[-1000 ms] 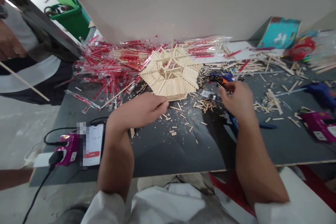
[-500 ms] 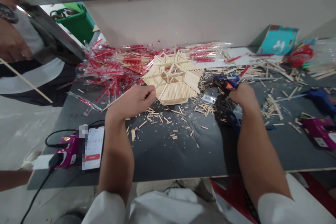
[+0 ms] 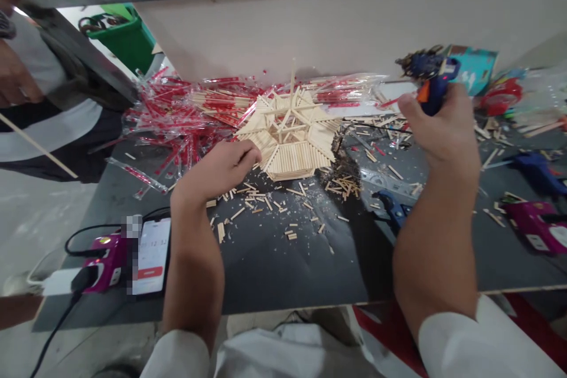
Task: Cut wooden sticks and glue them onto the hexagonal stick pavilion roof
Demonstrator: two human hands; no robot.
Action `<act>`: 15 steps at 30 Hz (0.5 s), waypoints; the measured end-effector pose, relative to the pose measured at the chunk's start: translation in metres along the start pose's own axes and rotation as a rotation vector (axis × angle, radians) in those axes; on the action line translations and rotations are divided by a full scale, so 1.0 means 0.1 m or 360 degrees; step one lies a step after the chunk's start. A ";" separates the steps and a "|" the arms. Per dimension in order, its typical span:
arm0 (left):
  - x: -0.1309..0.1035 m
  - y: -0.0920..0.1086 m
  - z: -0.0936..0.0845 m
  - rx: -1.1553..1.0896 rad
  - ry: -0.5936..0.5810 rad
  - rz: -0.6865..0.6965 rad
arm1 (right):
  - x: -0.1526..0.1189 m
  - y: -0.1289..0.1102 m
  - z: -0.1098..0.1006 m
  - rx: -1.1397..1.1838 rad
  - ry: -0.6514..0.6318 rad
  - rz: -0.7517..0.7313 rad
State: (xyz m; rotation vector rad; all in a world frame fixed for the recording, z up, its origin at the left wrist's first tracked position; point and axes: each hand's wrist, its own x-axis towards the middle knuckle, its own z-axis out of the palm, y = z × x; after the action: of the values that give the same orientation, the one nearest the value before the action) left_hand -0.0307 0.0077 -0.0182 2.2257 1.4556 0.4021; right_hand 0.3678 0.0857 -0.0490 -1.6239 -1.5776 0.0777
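Note:
My right hand [image 3: 447, 127] is wrapped round a blue hot glue gun [image 3: 436, 87] with an orange trigger. The gun is raised over the right side of the table, its dark, crusted nozzle pointing left. My left hand [image 3: 225, 168] rests by the left edge of a wooden stick model [image 3: 290, 159], fingers curled together; whatever they may pinch is hidden. Slim sticks form the model's flared, many-sided panels, with crossed sticks on top and one thin stick standing upright.
Red-and-clear wrapped sticks [image 3: 177, 112] lie behind to the left. Cut stick pieces [image 3: 345, 186] litter the black tabletop [image 3: 301, 277]. Blue cutters [image 3: 392, 209] lie near my right forearm. A phone [image 3: 152, 257] and purple power blocks [image 3: 535, 224] sit at the sides. Another person [image 3: 48, 77] stands left.
My right hand has lifted the glue gun off the littered tabletop, up and to the right. My left hand stays beside the model, nearly unmoved. The view has shifted slightly.

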 end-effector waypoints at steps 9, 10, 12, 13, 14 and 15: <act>0.04 -0.09 0.02 -0.0006 0.0291 0.0251 | -0.05 -0.56 0.30 0.0172 0.0259 -0.0450; 0.05 -0.09 0.03 0.0008 0.0316 0.0276 | -0.06 -0.56 0.32 0.0159 0.0230 -0.0467; 0.06 -0.10 0.05 0.0010 0.0357 0.0282 | -0.08 -0.56 0.35 0.0131 0.0187 -0.0495; 0.07 -0.09 0.05 -0.0011 0.0368 0.0267 | -0.08 -0.56 0.36 0.0119 0.0171 -0.0507; 0.06 -0.09 0.06 -0.0044 0.0372 0.0245 | -0.09 -0.56 0.37 0.0113 0.0154 -0.0513; 0.06 -0.08 0.06 -0.0077 0.0371 0.0216 | -0.09 -0.56 0.37 0.0108 0.0138 -0.0516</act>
State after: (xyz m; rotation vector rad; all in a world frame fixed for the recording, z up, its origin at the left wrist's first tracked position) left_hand -0.0319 0.0145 -0.0279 2.3075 1.3936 0.7555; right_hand 0.3001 0.0886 -0.0442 -1.2854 -1.7305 -0.1090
